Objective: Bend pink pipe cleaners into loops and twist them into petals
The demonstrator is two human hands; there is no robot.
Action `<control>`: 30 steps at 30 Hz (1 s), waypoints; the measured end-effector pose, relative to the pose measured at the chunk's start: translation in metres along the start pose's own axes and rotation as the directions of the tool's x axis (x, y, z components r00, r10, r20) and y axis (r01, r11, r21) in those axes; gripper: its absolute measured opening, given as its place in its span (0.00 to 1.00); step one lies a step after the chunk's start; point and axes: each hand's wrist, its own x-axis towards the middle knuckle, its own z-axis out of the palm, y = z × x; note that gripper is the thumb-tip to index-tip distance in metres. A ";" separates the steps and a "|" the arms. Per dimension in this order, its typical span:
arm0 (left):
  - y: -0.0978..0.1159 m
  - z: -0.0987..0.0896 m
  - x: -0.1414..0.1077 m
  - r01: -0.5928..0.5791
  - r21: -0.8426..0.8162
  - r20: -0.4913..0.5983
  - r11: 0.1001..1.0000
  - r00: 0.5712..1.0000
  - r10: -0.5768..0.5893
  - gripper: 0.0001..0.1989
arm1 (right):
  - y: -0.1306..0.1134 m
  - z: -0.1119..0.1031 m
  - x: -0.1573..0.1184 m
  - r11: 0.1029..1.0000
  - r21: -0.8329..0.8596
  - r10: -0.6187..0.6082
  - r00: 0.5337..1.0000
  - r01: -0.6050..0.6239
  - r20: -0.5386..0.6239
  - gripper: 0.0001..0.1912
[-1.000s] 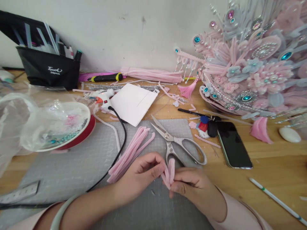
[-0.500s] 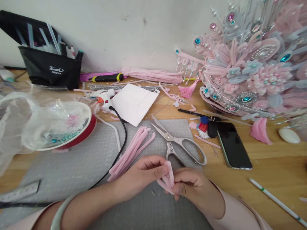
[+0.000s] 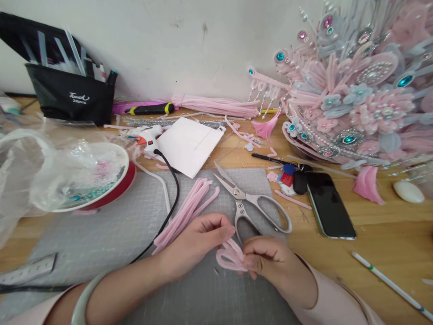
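Looped pink fuzzy stems hang between my two hands over the grey cutting mat. My right hand pinches their gathered end between thumb and fingers. At the upper side of the loops, my left hand has its thumb and fingertips closed on one of the pink loops. A bundle of straight pink stems lies on the mat beside my left hand. Just beyond my hands, metal scissors rest with their blades slightly apart.
A white and red bowl with beads is at left, near a glue gun and its black cord. White card lies behind the mat. A phone and a large pink beaded headdress are at right.
The pink loops have turned and spread toward the left, showing more rounded shapes. My left hand has shifted slightly up and away from my right hand, which stays nearly in place.
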 end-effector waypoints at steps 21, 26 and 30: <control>0.007 -0.008 -0.003 -0.096 0.310 0.207 0.946 0.978 0.031 0.19 | -0.004 0.002 0.001 0.992 -0.096 -0.089 0.996 0.088 -0.011 0.24; 0.005 -0.004 -0.004 -0.011 0.139 0.171 0.990 0.985 -0.013 0.17 | -0.006 0.001 0.002 0.982 -0.151 -0.113 0.993 0.109 -0.018 0.24; 0.001 -0.002 -0.004 0.068 -0.020 0.129 0.997 0.989 -0.065 0.16 | -0.006 0.000 0.001 0.979 -0.168 -0.121 0.992 0.114 -0.031 0.23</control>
